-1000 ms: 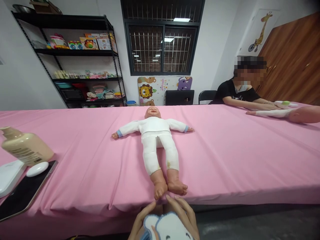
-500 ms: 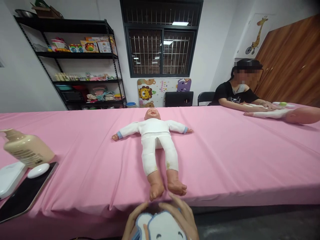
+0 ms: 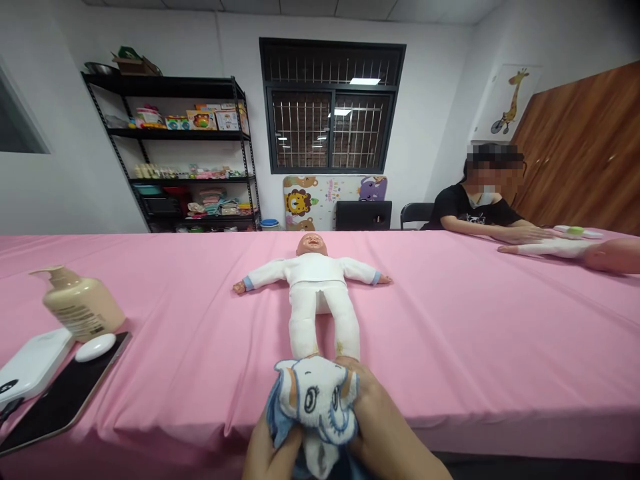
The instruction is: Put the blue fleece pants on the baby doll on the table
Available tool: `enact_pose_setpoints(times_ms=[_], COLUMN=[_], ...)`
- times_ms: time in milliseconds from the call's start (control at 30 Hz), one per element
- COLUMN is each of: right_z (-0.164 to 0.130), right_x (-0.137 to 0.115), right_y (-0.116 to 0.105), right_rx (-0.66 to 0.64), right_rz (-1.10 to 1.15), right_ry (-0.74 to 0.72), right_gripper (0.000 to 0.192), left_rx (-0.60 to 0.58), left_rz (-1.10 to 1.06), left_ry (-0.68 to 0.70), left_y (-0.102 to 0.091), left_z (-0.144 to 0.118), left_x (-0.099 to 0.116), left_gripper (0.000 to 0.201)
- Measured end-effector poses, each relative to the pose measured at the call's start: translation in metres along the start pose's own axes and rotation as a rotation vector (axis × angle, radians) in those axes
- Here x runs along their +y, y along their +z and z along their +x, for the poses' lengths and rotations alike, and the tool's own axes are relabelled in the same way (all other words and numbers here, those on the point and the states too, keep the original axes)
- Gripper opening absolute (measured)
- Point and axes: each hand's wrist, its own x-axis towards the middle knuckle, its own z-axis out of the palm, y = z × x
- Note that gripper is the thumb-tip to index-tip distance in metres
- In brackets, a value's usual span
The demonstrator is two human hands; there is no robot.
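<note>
My left hand point(image 3: 274, 445) and my right hand point(image 3: 385, 417) are closed around the two sides of a soft white-and-blue cloth item with an embroidered animal face point(image 3: 320, 395). Whether it is a towel, bib or puppet I cannot tell. It is held at the near edge of the table, in front of a baby doll point(image 3: 316, 270). The doll lies on its back in white clothes with blue cuffs, arms spread, head away from me. Its feet are hidden behind the cloth item and my hands.
Left on the pink-covered table point(image 3: 190, 347) stand a pump bottle point(image 3: 85, 307), a white device point(image 3: 37, 367), and a phone point(image 3: 65, 400) with a white oval case point(image 3: 96, 347) on it. At right, a seated person point(image 3: 477, 200) touches another doll point(image 3: 575, 250).
Both hands have risen with the cloth item, which now shows its face and covers the doll's feet. The camera view has tilted up slightly.
</note>
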Motion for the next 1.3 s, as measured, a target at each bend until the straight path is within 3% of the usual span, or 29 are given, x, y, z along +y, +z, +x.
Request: enact_pose_setpoints(times_ms=[133,300,467,633,733,933,1067,1300], right_z=[0.007,0.023,0.054,0.086,0.104,0.142,0.154,0.143], right_x=[-0.007,-0.008,0.002,0.021,0.037,0.057,0.067,0.077], right_y=[-0.011,-0.026,-0.040,-0.043,-0.038,-0.034,-0.029,-0.017], right_rx=[-0.009,-0.052,-0.058,-0.071,-0.024,0.041,0.084,0.074], right_rz=[0.174,0.490,0.774,0.985,1.039,1.209,1.251,1.260], right_ry=[0.098,0.206,0.224,0.326,0.392,0.427,0.393,0.397], right_gripper=[0.036,0.019,0.031,0.039,0.041,0.038,0.030,0.036], left_rx=[-0.008,-0.147,-0.285,-0.469,-0.518,-0.479,-0.501,-0.463], left_rz=[-0.144,-0.137,-0.126,-0.165,-0.054,0.128,0.151,0.108], left_ry=[-0.038,0.006,0.075,0.040,0.145,0.418,0.469,0.573], left_y=[0.003,0.003,0.003,0.015,0.023,0.030,0.030,0.031], left_z=[0.009,0.022,0.050,0.095,0.118,0.151,0.183,0.204], left_x=[0.004,0.029,0.065,0.095,0.110,0.139,0.134,0.091], left_gripper=[0.060,0.058,0.059,0.054,0.048,0.038,0.038,0.030])
